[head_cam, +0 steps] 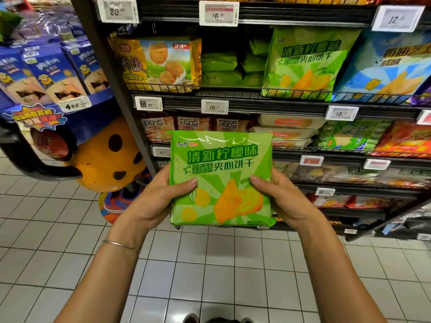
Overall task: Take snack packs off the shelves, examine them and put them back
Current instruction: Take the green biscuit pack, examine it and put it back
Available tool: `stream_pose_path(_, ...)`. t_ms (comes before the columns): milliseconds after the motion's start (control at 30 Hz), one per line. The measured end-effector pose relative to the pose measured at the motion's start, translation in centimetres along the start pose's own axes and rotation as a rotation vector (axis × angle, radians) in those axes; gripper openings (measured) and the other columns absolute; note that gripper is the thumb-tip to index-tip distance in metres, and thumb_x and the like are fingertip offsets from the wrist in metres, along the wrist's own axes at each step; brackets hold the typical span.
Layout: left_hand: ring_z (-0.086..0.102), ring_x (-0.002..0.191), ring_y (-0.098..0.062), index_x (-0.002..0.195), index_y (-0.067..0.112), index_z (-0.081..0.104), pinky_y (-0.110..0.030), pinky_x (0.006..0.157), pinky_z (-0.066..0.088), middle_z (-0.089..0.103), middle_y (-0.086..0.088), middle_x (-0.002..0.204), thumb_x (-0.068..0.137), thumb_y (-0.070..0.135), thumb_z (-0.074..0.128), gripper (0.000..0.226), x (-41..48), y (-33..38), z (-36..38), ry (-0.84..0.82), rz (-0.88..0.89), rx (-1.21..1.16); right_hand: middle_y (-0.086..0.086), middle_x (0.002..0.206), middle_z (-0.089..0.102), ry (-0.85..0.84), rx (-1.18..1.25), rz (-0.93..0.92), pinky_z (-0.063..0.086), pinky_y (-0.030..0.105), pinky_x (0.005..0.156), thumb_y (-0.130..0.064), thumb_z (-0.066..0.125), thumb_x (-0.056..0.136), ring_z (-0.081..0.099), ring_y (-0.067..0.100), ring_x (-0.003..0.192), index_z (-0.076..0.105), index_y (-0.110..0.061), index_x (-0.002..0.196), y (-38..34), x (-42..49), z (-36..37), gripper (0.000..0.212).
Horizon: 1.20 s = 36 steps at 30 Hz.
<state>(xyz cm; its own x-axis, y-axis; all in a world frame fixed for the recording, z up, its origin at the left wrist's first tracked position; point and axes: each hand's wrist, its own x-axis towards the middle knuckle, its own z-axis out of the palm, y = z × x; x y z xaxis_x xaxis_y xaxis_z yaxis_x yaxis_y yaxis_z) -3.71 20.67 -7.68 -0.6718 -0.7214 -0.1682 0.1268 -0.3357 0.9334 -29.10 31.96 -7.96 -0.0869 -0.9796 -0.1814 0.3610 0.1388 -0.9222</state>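
Floor tiles (pixel 210 264) lie open beneath both arms. At far left, a blue display stand (pixel 98 113) with three blue boxes (pixel 53 73) and an orange spotted figure (pixel 105 155) narrow the aisle. The left hand (pixel 161 194) grips the left edge of one green snack pack (pixel 221 159), thumb on its front; the right hand (pixel 279 197) grips the right edge likewise. The pack is held upright, clear of the shelves (pixel 268 106). It is square and lime green, printed with lemons and sandwich biscuits. One matching pack (pixel 307 61) stands on an upper shelf.
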Motion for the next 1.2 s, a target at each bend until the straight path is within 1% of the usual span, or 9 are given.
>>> stream_pose_path(100, 0.066, 0.125, -0.040, 0.143, 0.007, 0.053, -0.048, 0.099, 0.059, 0.067, -0.019, 0.138, 0.085, 0.009, 0.067, 0.059, -0.2, -0.1, 0.1, 0.005, -0.001, -0.004, 0.011, 0.131, 0.072, -0.010, 0.020, -0.008, 0.060, 0.032, 0.086, -0.020, 0.068, 0.089, 0.071, 0.027, 0.117, 0.057, -0.011, 0.139, 0.1, 0.0, -0.1, 0.053)
stream_pose_path(200, 0.064, 0.128, -0.040, 0.147, 0.006, 0.050, -0.048, 0.102, 0.058, 0.065, -0.019, 0.141, 0.088, 0.011, 0.062, 0.061, -0.4, 0.0, 0.0, -0.015, -0.020, -0.061, 0.012, 0.133, 0.070, -0.022, 0.044, -0.016, 0.060, 0.033, 0.088, -0.020, 0.065, 0.091, 0.069, 0.029, 0.119, 0.057, -0.010, 0.141, 0.1, 0.0, -0.1, 0.052)
stream_pose_path(300, 0.064, 0.128, -0.039, 0.146, 0.004, 0.051, -0.047, 0.103, 0.057, 0.064, -0.021, 0.142, 0.089, 0.013, 0.058, 0.058, -0.5, 0.1, 0.1, -0.030, -0.044, -0.103, 0.014, 0.132, 0.071, -0.027, 0.081, -0.022, 0.060, 0.033, 0.087, -0.021, 0.063, 0.092, 0.070, 0.029, 0.118, 0.060, -0.010, 0.137, 0.3, -0.1, -0.1, 0.046)
stream_pose_path(367, 0.065, 0.126, -0.037, 0.144, 0.004, 0.054, -0.046, 0.102, 0.058, 0.065, -0.020, 0.140, 0.090, 0.013, 0.057, 0.054, -0.6, 0.1, 0.2, -0.033, -0.042, -0.100, 0.014, 0.131, 0.071, -0.029, 0.088, -0.025, 0.060, 0.033, 0.086, -0.021, 0.063, 0.093, 0.071, 0.029, 0.117, 0.063, -0.011, 0.134, 0.4, -0.2, -0.1, 0.043)
stream_pose_path(467, 0.065, 0.124, -0.039, 0.141, 0.004, 0.057, -0.049, 0.103, 0.056, 0.065, -0.023, 0.140, 0.090, 0.013, 0.058, 0.052, -0.8, -0.1, 0.2, -0.015, -0.042, -0.094, 0.013, 0.131, 0.071, -0.020, 0.092, -0.027, 0.060, 0.033, 0.086, -0.023, 0.065, 0.093, 0.071, 0.029, 0.117, 0.066, -0.014, 0.131, 0.7, -0.3, -0.3, 0.040)
stream_pose_path(667, 0.063, 0.125, -0.041, 0.146, 0.000, 0.050, -0.048, 0.102, 0.057, 0.063, -0.024, 0.141, 0.091, 0.013, 0.056, 0.056, -1.2, -0.3, 0.1, -0.028, -0.036, -0.054, 0.013, 0.133, 0.070, -0.037, 0.094, -0.049, 0.060, 0.033, 0.087, -0.021, 0.064, 0.095, 0.070, 0.029, 0.119, 0.061, -0.012, 0.136, 0.9, -0.4, -0.5, 0.043)
stream_pose_path(833, 0.065, 0.124, -0.040, 0.143, 0.001, 0.052, -0.049, 0.101, 0.058, 0.064, -0.023, 0.140, 0.092, 0.016, 0.058, 0.053, -1.4, 0.1, -0.5, -0.043, -0.027, 0.027, 0.014, 0.136, 0.068, -0.054, 0.104, -0.026, 0.059, 0.035, 0.090, -0.020, 0.061, 0.096, 0.067, 0.031, 0.123, 0.059, -0.013, 0.138, 1.2, -0.3, -0.4, 0.043)
stream_pose_path(1067, 0.068, 0.121, -0.036, 0.139, 0.003, 0.056, -0.045, 0.100, 0.059, 0.065, -0.023, 0.139, 0.094, 0.015, 0.056, 0.047, -1.6, 0.5, -0.4, -0.054, -0.022, 0.017, 0.011, 0.131, 0.072, -0.039, 0.098, 0.006, 0.060, 0.032, 0.085, -0.023, 0.062, 0.095, 0.071, 0.026, 0.116, 0.065, -0.016, 0.132, 0.9, -0.3, 0.3, 0.037)
stream_pose_path(1200, 0.066, 0.123, -0.037, 0.142, 0.004, 0.053, -0.045, 0.100, 0.059, 0.064, -0.021, 0.141, 0.094, 0.016, 0.057, 0.050, -1.7, 0.3, -0.7, -0.046, -0.026, 0.006, 0.010, 0.129, 0.072, -0.031, 0.098, 0.030, 0.060, 0.031, 0.084, -0.024, 0.063, 0.094, 0.072, 0.025, 0.115, 0.065, -0.015, 0.132, 0.7, -0.2, 0.7, 0.039)
